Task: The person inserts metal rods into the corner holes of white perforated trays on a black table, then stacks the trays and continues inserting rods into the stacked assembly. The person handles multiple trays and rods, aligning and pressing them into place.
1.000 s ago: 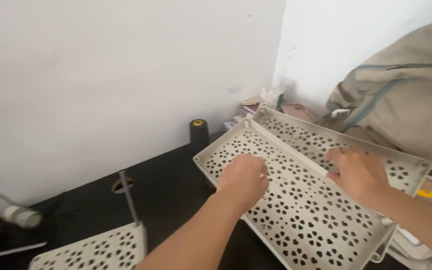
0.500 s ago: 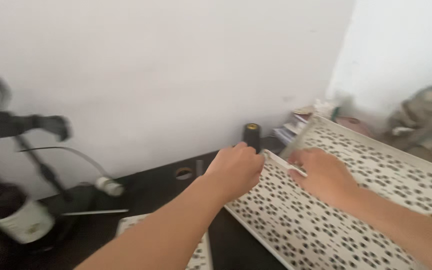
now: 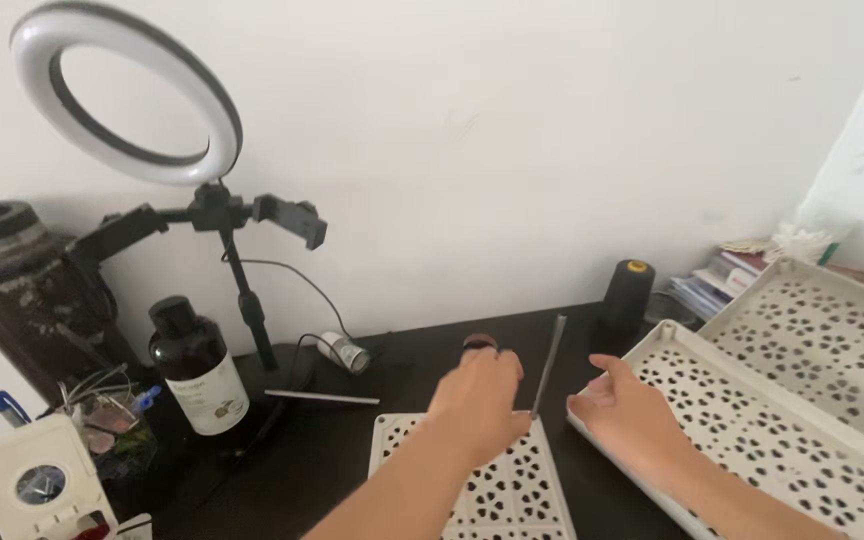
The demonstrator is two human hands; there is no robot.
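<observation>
The left hand [image 3: 479, 395] is curled narrow around the bottom end of a thin grey rod [image 3: 548, 364]. The rod stands almost straight up, leaning a little to the right. Its foot sits at the back right corner of a small white tray with holes [image 3: 497, 490]. This tray lies flat on the black table [image 3: 392, 355], and its near edge runs out of the bottom of the picture.

The right hand [image 3: 627, 415] is half open and holds nothing. Its fingers point at the rod, and its heel rests on the near left corner of a big white tray with holes [image 3: 752, 440]. There is a thin strip of bare table between the small tray and this big one.

A second big tray [image 3: 832, 330] lies just behind the first, edge to edge. So there are three holey trays, and one rod.

Behind the hands there is open black table up to the wall. A black spool of thread [image 3: 628, 292] stands near the big trays, just beside the rod's top. One dark bottle with a white label [image 3: 195, 370] stands to the left, next to one ring light on a stand [image 3: 127, 95]. A small white clock [image 3: 37, 485] sits at the left front edge
</observation>
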